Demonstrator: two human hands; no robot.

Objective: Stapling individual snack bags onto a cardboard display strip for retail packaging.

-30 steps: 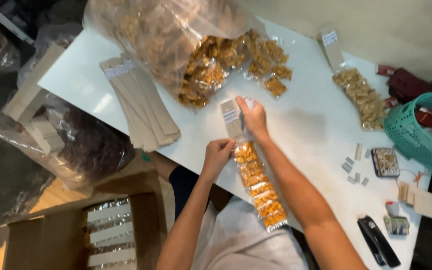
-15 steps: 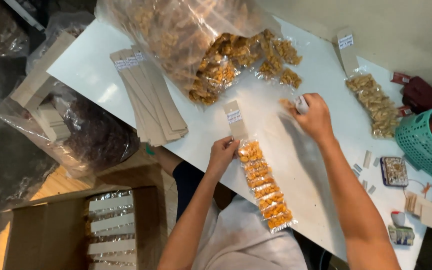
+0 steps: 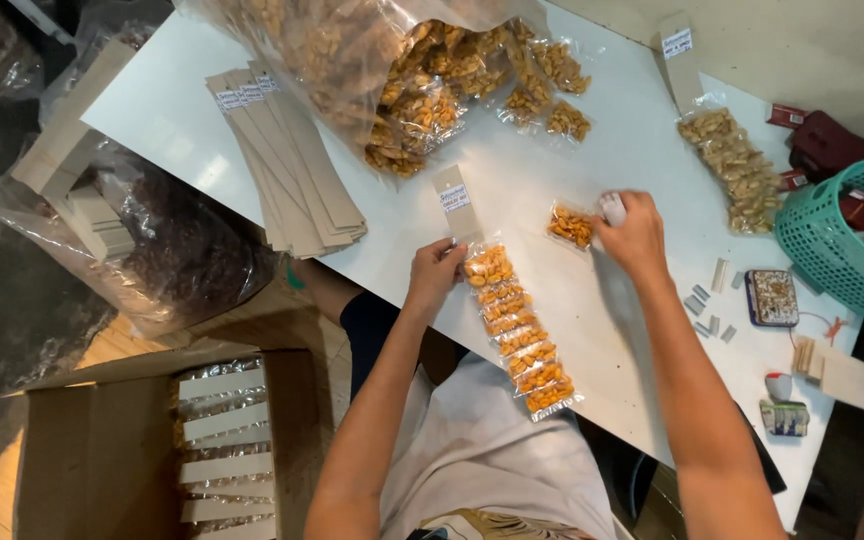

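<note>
I see the white table (image 3: pixel 182 110) filling most of the head view, with a big clear bag of snack packets (image 3: pixel 352 50) spilling small packets across its far side. Below the table's near edge sits an open cardboard box (image 3: pixel 102 450) holding finished strips. A stack of brown card strips (image 3: pixel 287 165) lies left of centre, and a green basket (image 3: pixel 847 245) stands at the right edge. In front of me lies a card strip lined with small orange snack packets (image 3: pixel 514 330). My left hand (image 3: pixel 435 272) presses on its upper end, fingers curled down against it. My right hand (image 3: pixel 632 235) is closed around a small white object, touching a loose snack packet (image 3: pixel 572 226) just beside the strip's top.
</note>
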